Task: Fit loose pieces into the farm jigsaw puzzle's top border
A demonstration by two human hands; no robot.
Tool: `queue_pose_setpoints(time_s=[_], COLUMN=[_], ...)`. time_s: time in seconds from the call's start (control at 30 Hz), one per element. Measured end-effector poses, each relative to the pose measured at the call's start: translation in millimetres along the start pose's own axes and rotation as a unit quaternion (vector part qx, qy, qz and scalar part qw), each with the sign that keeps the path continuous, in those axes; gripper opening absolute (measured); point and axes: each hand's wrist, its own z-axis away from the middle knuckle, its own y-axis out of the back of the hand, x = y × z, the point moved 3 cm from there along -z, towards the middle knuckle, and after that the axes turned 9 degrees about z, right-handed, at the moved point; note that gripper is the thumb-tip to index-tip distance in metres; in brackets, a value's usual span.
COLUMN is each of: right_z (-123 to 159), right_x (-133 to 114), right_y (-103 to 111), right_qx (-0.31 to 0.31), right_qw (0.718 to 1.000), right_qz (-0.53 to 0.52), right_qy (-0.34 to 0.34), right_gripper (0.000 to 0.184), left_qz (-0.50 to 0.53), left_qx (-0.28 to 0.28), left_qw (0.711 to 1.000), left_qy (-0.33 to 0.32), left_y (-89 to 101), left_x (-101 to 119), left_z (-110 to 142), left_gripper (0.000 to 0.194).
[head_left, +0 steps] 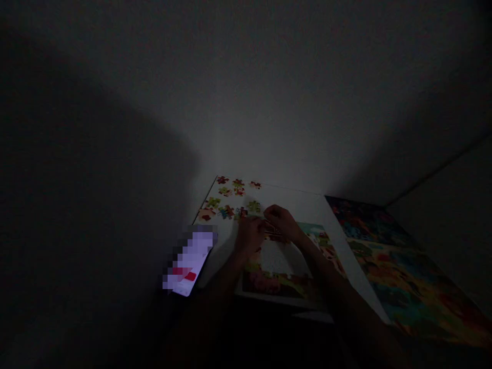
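Both hands, left and right, grip unclear, touch the half-built colourful puzzle (white gap mid-board).

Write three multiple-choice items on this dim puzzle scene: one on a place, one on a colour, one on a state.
1. Where do the loose jigsaw pieces lie?
A. beyond the hands on the white board
B. on the lit phone
C. on the wall

2. What colour shows at the lower end of the lit phone screen?
A. green
B. red
C. yellow

3. How does the partly built jigsaw picture stand?
A. complete
B. a pale unfilled gap in its middle
C. still boxed

Answers: 1 A, the pieces are scattered past the left hand and right hand; 2 B, red patches show there; 3 B, a white area sits inside the coloured border.
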Motion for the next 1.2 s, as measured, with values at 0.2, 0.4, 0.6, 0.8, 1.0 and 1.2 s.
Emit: queue_pose_setpoints(time_s=[0.2, 0.4, 0.6, 0.8, 1.0, 1.2], right_z=[-70, -113, -127, -133, -135, -109], right_x=[36, 32, 51, 67, 72, 87], right_y=[4, -20, -30, -27, 0, 69], right_qx=[0.024, 0.015, 0.047, 0.05, -0.047, -0.073], right_qw=[0.975, 0.96, 0.952, 0.965, 0.998, 0.994], right_qz=[0.221, 0.281, 0.3, 0.259, 0.044, 0.058], right_qy=[-0.007, 0.011, -0.022, 0.008, 0.017, -0.059], right_gripper=[0.014, 0.024, 0.034, 0.026, 0.029, 0.026], left_qz=[-0.029, -0.054, -0.056, -0.058, -0.059, -0.049], left_qx=[0.003, -0.013, -0.019, -0.013, -0.026, -0.014], left_qw=[0.999, 0.998, 0.998, 0.998, 0.998, 0.999], left_qy=[0.021, 0.014, 0.013, 0.005, 0.007, -0.001], left_y=[-2.8, -4.4, -4.8, -6.1, -3.6, -4.9], left_x=[0, 1, 2, 1, 3, -3], left_z=[0, 4, 6, 5, 3, -3], left_gripper=[0.022, 0.022, 0.025, 0.025, 0.023, 0.022])
